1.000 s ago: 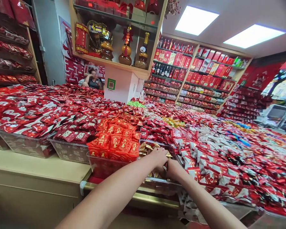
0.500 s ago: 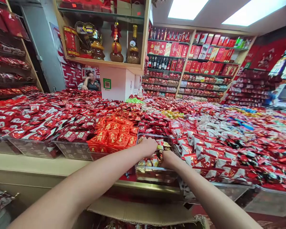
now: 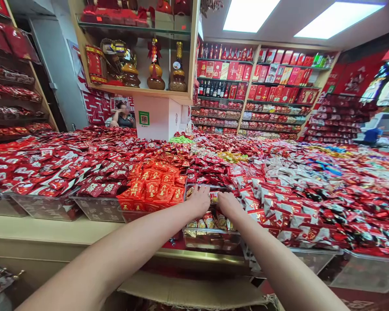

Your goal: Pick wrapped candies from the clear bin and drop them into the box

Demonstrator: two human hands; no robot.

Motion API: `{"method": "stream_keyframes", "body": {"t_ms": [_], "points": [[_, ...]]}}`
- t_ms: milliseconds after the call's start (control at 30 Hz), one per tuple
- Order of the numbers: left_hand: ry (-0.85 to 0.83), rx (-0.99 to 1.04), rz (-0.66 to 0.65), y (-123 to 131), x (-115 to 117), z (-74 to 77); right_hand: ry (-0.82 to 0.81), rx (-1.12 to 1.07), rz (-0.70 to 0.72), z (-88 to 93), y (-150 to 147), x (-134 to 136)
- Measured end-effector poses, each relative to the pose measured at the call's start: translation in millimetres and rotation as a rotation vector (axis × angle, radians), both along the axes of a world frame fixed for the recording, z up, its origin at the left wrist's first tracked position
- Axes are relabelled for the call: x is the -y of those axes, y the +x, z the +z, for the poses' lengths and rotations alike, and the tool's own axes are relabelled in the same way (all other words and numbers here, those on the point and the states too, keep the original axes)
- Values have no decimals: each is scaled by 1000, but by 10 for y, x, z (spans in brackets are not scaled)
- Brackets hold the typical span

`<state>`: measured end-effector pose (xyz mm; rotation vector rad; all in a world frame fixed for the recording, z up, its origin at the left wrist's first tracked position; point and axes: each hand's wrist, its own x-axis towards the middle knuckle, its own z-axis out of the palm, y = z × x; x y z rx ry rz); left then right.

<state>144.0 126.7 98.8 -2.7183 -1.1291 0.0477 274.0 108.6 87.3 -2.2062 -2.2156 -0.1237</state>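
Observation:
Both hands reach into a clear plastic bin [image 3: 210,239] of gold-wrapped candies [image 3: 209,220]. My left hand [image 3: 199,200] lies over the bin's left side, fingers stretched out and touching the candies. On the right side, my right hand [image 3: 227,204] has its fingers curled closed near the candies; what they hold, if anything, is hidden. A small red and gold packet [image 3: 213,197] shows between the two hands. Orange-red packets with gold lettering [image 3: 158,183] fill the bin to the left, and white and red packets [image 3: 278,207] are heaped to the right.
Heaps of wrapped sweets spread across the counter. Below its ledge [image 3: 84,233], an opened cardboard box [image 3: 194,289] stands near me. A white pillar [image 3: 154,123] carries a shelf cabinet [image 3: 132,88] of gourd-shaped bottles. Behind the counter, a person [image 3: 122,116] sits at the back left.
My left hand's fingers have straightened out over the candies. My right hand has risen slightly and moved farther into the bin, uncovering more candies at the front. The view has shifted slightly.

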Motion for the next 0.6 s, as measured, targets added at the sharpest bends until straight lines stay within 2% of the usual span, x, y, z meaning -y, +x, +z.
{"method": "stream_keyframes", "body": {"t_ms": [133, 300, 600], "points": [[-89, -4, 126, 1, 34, -78, 8, -25, -22, -84, 39, -112], [-195, 2, 141, 22, 76, -127, 17, -32, -20, -110, 27, -106], [-287, -11, 268, 96, 18, 46, 19, -24, -31, -76, -17, -46]]}}
